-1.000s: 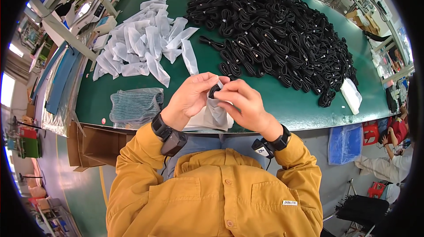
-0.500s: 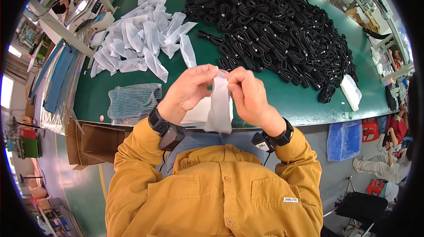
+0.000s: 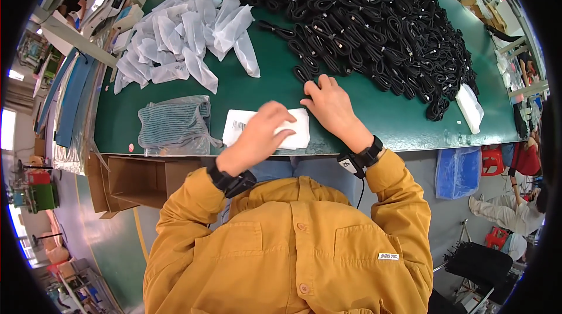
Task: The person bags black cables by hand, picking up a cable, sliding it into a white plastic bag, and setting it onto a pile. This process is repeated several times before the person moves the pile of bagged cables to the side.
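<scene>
My left hand [image 3: 263, 132] rests over a stack of flat white pouches [image 3: 300, 129] at the table's near edge, its thumb and fingers apart. Beyond it to the right, my right hand [image 3: 331, 105] reaches over the green table with fingers spread. Those fingertips are nearest to a coiled black cable [image 3: 302, 74] at the front of a large heap of bundled black cables [image 3: 357, 27]. Further left lies a pile of translucent white pouches [image 3: 181, 33], several plump as though filled. Neither hand visibly holds anything.
A folded blue-grey ribbed cloth in a clear bag [image 3: 174, 123] lies left of the stack. One white packet [image 3: 469, 109] sits near the right edge. Below the table are a cardboard box [image 3: 137, 185] and a blue plastic-lined bin [image 3: 458, 173].
Both hands have let go of the white pouch they held between them and moved apart. My left hand has lowered onto the stack; the right has shifted toward the cables. The view has tilted slightly.
</scene>
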`<state>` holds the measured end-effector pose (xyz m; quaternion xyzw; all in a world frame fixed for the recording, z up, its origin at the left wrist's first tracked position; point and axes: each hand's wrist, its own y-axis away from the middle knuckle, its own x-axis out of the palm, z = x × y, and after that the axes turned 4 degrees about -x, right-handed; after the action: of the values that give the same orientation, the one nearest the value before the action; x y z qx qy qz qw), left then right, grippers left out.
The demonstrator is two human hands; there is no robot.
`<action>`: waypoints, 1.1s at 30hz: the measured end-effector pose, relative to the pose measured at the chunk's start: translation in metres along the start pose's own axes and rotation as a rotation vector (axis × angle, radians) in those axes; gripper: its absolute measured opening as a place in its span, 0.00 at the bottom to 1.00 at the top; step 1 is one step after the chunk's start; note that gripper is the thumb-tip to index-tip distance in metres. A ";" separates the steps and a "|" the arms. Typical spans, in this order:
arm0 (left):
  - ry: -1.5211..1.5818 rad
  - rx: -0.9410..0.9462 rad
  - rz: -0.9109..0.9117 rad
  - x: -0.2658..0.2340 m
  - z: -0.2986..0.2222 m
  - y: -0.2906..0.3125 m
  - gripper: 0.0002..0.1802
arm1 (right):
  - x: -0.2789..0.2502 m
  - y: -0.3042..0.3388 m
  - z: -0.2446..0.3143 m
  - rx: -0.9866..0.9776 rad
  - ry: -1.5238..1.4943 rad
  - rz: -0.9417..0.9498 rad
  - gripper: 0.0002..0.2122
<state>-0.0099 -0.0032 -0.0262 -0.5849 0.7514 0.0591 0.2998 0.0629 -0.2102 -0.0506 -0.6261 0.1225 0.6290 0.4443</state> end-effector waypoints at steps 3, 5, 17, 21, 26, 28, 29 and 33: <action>-0.251 0.113 0.008 0.021 0.006 0.007 0.10 | -0.002 0.009 -0.003 0.101 0.003 0.050 0.12; -0.264 0.113 0.011 0.026 0.010 0.011 0.10 | -0.005 0.016 -0.004 0.148 0.009 0.079 0.12; -0.304 0.005 -0.043 0.034 0.004 0.014 0.06 | -0.040 0.058 0.021 0.466 -0.843 0.050 0.13; -0.375 0.023 -0.016 0.035 -0.008 0.012 0.06 | -0.042 0.065 0.020 0.496 -0.818 0.037 0.12; -0.335 0.045 -0.047 0.039 0.004 0.010 0.06 | -0.040 0.071 0.021 0.481 -0.830 0.009 0.12; -0.309 0.061 -0.069 0.038 0.006 0.010 0.07 | -0.041 0.072 0.023 0.467 -0.847 -0.005 0.12; -0.237 0.006 -0.050 0.037 0.007 0.010 0.07 | -0.042 0.073 0.024 0.470 -0.846 -0.009 0.12; -0.060 -0.151 -0.009 0.031 0.005 0.010 0.06 | -0.045 0.077 0.027 0.389 -0.839 -0.069 0.12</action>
<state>-0.0208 -0.0239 -0.0490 -0.6070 0.7330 0.1316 0.2774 -0.0186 -0.2532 -0.0361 -0.2263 0.0271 0.7780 0.5855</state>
